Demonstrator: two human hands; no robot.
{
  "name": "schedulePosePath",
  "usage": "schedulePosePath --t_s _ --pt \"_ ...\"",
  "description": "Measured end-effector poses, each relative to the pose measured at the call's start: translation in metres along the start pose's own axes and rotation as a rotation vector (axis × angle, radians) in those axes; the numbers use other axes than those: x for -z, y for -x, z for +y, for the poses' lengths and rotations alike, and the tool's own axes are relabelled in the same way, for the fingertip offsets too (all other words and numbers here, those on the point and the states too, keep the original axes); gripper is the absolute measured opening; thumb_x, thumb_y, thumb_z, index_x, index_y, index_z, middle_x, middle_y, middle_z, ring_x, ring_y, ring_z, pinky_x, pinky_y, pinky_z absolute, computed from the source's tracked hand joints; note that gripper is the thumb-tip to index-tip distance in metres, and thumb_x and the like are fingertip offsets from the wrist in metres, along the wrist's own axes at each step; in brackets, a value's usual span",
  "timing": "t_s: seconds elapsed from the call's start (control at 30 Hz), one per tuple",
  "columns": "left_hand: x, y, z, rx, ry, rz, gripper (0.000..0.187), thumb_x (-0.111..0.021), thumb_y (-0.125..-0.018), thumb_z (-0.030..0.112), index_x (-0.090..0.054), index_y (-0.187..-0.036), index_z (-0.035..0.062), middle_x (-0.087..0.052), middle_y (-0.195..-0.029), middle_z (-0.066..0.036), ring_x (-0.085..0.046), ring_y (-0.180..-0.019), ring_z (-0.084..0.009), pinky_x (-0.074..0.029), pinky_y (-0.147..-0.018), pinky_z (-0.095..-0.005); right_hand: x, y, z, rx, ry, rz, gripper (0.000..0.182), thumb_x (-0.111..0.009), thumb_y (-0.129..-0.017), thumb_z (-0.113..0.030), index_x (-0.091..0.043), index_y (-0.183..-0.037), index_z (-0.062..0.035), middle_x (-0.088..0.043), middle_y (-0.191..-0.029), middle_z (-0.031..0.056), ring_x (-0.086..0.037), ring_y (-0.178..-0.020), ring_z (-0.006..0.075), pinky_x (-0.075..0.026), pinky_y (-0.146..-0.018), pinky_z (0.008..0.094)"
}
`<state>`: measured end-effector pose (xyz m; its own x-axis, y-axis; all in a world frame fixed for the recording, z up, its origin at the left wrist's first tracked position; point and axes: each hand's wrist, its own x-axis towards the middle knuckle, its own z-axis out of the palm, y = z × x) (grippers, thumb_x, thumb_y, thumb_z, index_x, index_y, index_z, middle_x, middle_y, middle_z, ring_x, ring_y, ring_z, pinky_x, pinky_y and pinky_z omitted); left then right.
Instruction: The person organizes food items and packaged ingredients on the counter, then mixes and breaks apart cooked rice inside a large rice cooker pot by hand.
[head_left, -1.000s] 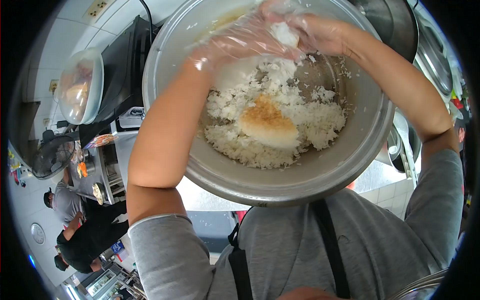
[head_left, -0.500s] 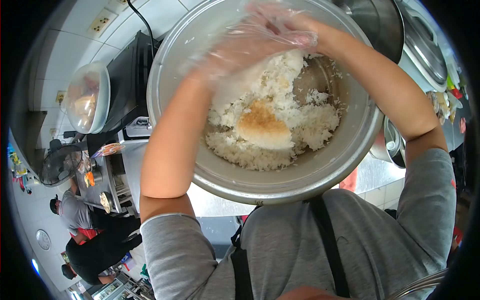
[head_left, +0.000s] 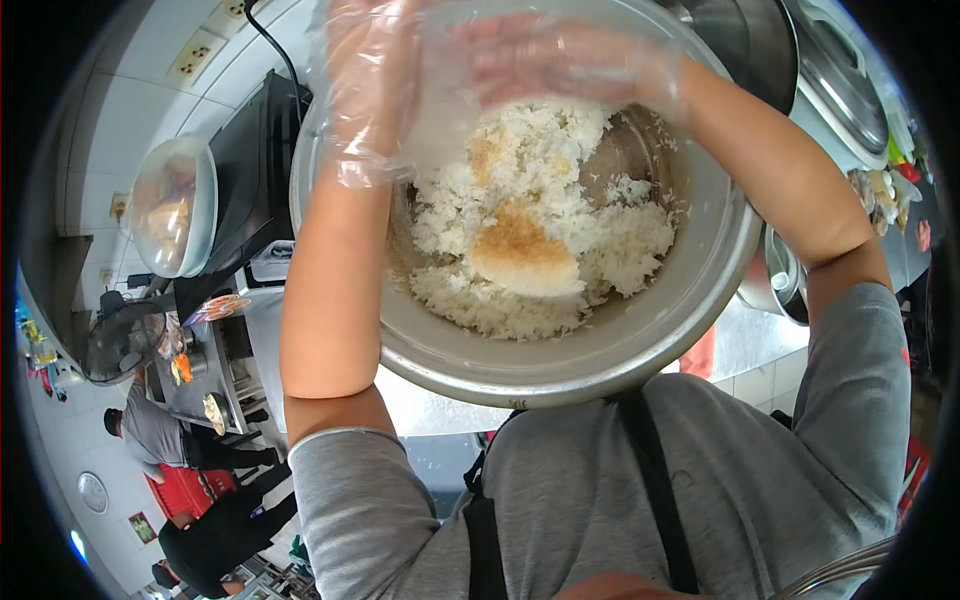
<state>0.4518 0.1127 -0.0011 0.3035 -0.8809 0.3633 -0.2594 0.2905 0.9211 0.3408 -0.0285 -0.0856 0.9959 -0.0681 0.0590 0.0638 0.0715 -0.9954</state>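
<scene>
A wide metal basin (head_left: 660, 350) holds white rice (head_left: 625, 250), heaped, with a browned, crusty clump (head_left: 525, 250) on top. Over the basin's upper left rim is my left hand (head_left: 375, 85) in a loose clear plastic glove, its fingers running to the frame's top edge and hard to make out. My right hand (head_left: 570, 62), also gloved in clear plastic, hovers over the far part of the basin, palm and fingers stretched to the left and blurred, with nothing seen in it. Neither hand touches the rice.
A covered bowl (head_left: 175, 205) and a black appliance (head_left: 245, 170) stand on the left. Metal lids (head_left: 840, 80) lie at the upper right. A fan (head_left: 125, 340) is at the far left. Two other people (head_left: 215, 535) are in the lower left background, beside a red crate (head_left: 190, 488).
My hands, close together before, have moved apart: the left went up and left, the right is over the basin with fingers stretched. The background people have shifted, and more of the red crate shows.
</scene>
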Motion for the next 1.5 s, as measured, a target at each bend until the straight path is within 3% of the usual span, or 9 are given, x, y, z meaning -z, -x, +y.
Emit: schedulePosePath --t_s 0.17,0.43,0.67,0.8,1.07,1.13,1.27,1.37,1.5 --pt "-0.032 -0.007 -0.018 -0.127 -0.099 0.303 0.081 -0.065 -0.09 0.022 -0.016 -0.152 0.0067 -0.026 -0.153 -0.019 -0.033 -0.137 -0.0299 -0.032 -0.112 -0.0392 -0.039 0.009 -0.027 -0.13 0.234 -0.502 0.044 -0.058 -0.091 -0.043 -0.062 -0.12 -0.0097 -0.054 -0.129 0.0142 -0.053 -0.119 0.0266 -0.038 -0.106 0.0445" --pt "0.026 0.031 -0.061 0.379 -0.335 -0.188 0.101 -0.079 -0.072 0.044 -0.024 -0.149 0.0086 -0.038 -0.14 -0.02 -0.043 -0.126 -0.0312 -0.034 -0.109 -0.0451 0.009 0.032 0.012 -0.096 1.013 0.255 0.043 -0.049 -0.096 -0.041 -0.06 -0.124 -0.0097 -0.056 -0.127 0.0145 -0.049 -0.122 0.0264 -0.036 -0.106 0.0419" --pt "-0.011 0.059 -0.098 0.707 -0.644 -0.678 0.107 -0.082 -0.064 0.055 -0.031 -0.15 0.016 -0.01 -0.157 -0.025 -0.013 -0.146 -0.0376 -0.016 -0.119 -0.0416 -0.041 0.028 0.021 -0.445 0.97 -0.263 0.042 -0.047 -0.099 -0.035 -0.051 -0.137 -0.0166 -0.048 -0.14 0.0131 -0.046 -0.127 0.0256 -0.036 -0.107 0.0404" --pt "-0.019 0.06 -0.107 0.644 -0.703 -0.652 0.093 -0.078 -0.069 0.056 -0.042 -0.145 0.0164 -0.014 -0.156 -0.024 -0.012 -0.147 -0.0333 -0.017 -0.119 -0.0393 -0.037 0.022 0.046 -0.533 -0.074 0.051 0.05 -0.07 -0.083 -0.047 -0.065 -0.118 -0.0109 -0.05 -0.13 0.019 -0.04 -0.127 0.0286 -0.034 -0.102 0.0492" --pt "-0.012 0.057 -0.119 0.238 -0.352 -0.38 0.085 -0.072 -0.077 -0.01 -0.027 -0.147 0.0101 -0.058 -0.128 -0.012 -0.059 -0.114 -0.0223 -0.051 -0.097 -0.033 0.01 0.014 0.084 -0.301 0.549 -0.046 0.071 -0.072 -0.072 -0.067 -0.069 -0.099 -0.0013 -0.062 -0.094 0.0118 -0.055 -0.091 0.0236 -0.042 -0.084 0.0419" --pt "-0.012 0.055 -0.1 0.341 -0.215 -0.289 0.084 -0.078 -0.074 0.0 -0.033 -0.145 0.0097 -0.063 -0.119 -0.009 -0.06 -0.104 -0.0154 -0.049 -0.096 -0.0296 0.01 0.016 0.06 -0.301 0.921 -0.202 0.037 -0.055 -0.09 -0.028 -0.058 -0.122 -0.0094 -0.059 -0.119 0.0145 -0.056 -0.107 0.0277 -0.043 -0.097 0.0365" --pt "-0.012 0.047 -0.082 0.396 0.033 -0.166 0.077 -0.081 -0.072 0.006 -0.042 -0.139 0.0069 -0.069 -0.091 -0.003 -0.06 -0.087 -0.0055 -0.051 -0.084 -0.0235 0.023 -0.002 0.1 0.038 0.807 -0.086 0.035 -0.054 -0.093 -0.03 -0.059 -0.119 -0.0076 -0.061 -0.107 0.0146 -0.058 -0.1 0.0277 -0.046 -0.091 0.0363" --pt "-0.002 0.043 -0.08 0.36 -0.119 -0.16 0.074 -0.079 -0.073 0.004 -0.042 -0.137 0.0032 -0.069 -0.086 -0.003 -0.061 -0.084 -0.0061 -0.051 -0.079 -0.0214 0.017 0.002 0.063 -0.458 0.149 0.075 0.081 -0.072 -0.073 -0.063 -0.059 -0.124 -0.0012 -0.06 -0.117 0.017 -0.06 -0.096 0.0231 -0.046 -0.087 0.0374" --pt "0.009 0.035 -0.091 0.323 -0.298 -0.237 0.061 -0.073 -0.079 0.002 -0.045 -0.134 0.0046 -0.066 -0.117 -0.013 -0.066 -0.101 -0.0178 -0.055 -0.084 -0.0323 0.001 0.005 0.036 -0.246 -0.038 0.079 0.075 -0.067 -0.078 -0.058 -0.056 -0.126 -0.0013 -0.059 -0.118 0.0191 -0.059 -0.1 0.0258 -0.045 -0.09 0.0391"
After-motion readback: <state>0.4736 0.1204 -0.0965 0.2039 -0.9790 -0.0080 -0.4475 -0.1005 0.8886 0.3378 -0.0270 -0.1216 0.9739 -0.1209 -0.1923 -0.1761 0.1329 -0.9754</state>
